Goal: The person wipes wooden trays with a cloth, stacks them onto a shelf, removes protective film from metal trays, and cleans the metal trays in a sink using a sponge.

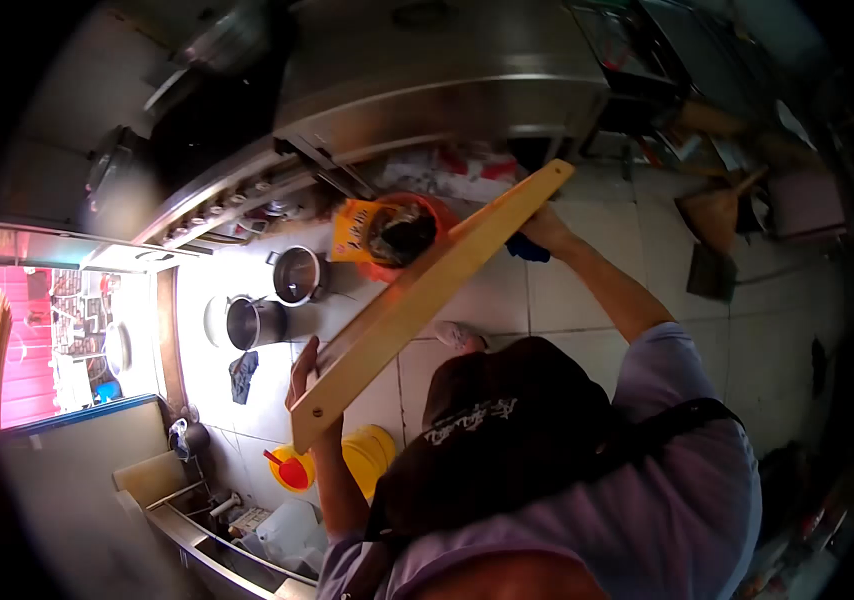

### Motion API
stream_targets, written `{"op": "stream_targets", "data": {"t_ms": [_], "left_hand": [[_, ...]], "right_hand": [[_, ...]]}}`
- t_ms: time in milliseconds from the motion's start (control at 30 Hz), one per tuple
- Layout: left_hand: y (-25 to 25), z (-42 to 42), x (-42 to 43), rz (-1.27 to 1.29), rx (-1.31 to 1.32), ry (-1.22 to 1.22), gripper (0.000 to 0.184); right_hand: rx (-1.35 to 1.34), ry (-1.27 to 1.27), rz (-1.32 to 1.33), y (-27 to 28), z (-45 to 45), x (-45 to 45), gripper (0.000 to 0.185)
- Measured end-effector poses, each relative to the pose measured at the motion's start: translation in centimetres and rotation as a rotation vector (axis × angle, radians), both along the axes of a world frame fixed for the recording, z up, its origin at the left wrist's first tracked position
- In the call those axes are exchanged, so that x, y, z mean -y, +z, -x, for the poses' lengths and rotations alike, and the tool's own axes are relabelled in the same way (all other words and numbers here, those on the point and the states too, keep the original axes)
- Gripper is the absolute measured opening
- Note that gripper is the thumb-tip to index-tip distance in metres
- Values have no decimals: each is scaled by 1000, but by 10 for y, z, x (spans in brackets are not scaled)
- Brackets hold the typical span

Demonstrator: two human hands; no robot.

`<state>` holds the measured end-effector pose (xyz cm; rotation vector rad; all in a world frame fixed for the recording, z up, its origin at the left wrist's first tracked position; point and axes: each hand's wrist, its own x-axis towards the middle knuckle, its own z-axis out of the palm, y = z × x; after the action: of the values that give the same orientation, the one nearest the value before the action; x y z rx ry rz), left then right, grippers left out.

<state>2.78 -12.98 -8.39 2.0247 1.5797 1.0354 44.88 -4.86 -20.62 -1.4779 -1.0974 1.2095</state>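
i have the board (437,300) in both hands, held out in front of me above the tiled floor (587,300), slanting from its near end on my left to its far end on my right. my left hand (303,376) grips it close to the near end, just beside a small hole. my right hand (547,232) is closed on it near the other end (the wood hides most of those fingers), with something blue (527,248) just beside.

past the board's far edge sits a red tub (444,213) with a dark bundle (402,236) in it, and an orange packet (352,228) against its left side. farther left, two pots (299,275) stand near each other, a dark cloth (242,376) lying close by. beside my left forearm is a yellow bucket (372,455) and a red scoop (292,471). the steel worktop (447,55) runs along ahead.
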Motion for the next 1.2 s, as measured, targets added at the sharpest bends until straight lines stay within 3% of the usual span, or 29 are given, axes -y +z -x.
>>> {"op": "stream_targets", "data": {"t_ms": [67, 100, 133, 200, 333, 533, 800, 1033, 1200], "left_hand": [[3, -28, 9, -60, -30, -93, 27], [-1, -37, 7, -74, 141, -184, 26], [1, -53, 5, -222, 17, -235, 24], [-12, -72, -5, -420, -44, -316, 25], [12, -139, -18, -630, -103, -425, 30], [24, -218, -55, -847, -105, -615, 34], [28, -333, -74, -866, 194, -888, 29], [13, -412, -75, -848, 320, -1202, 31], [17, -452, -47, -804, 288, -1282, 31]], "right_hand": [[146, -84, -9, -6, -31, 47, 24], [194, -130, -18, -6, -47, 65, 25], [211, -171, -29, -3, -63, 83, 25], [196, -268, -64, 9, -94, 114, 25], [143, -466, -151, 35, -148, 177, 26], [113, -738, -245, 56, -178, 262, 28], [131, -1068, -288, 74, -170, 376, 30], [145, -1321, -361, 79, -138, 435, 32], [71, -1394, -483, 68, -138, 455, 34]]}}
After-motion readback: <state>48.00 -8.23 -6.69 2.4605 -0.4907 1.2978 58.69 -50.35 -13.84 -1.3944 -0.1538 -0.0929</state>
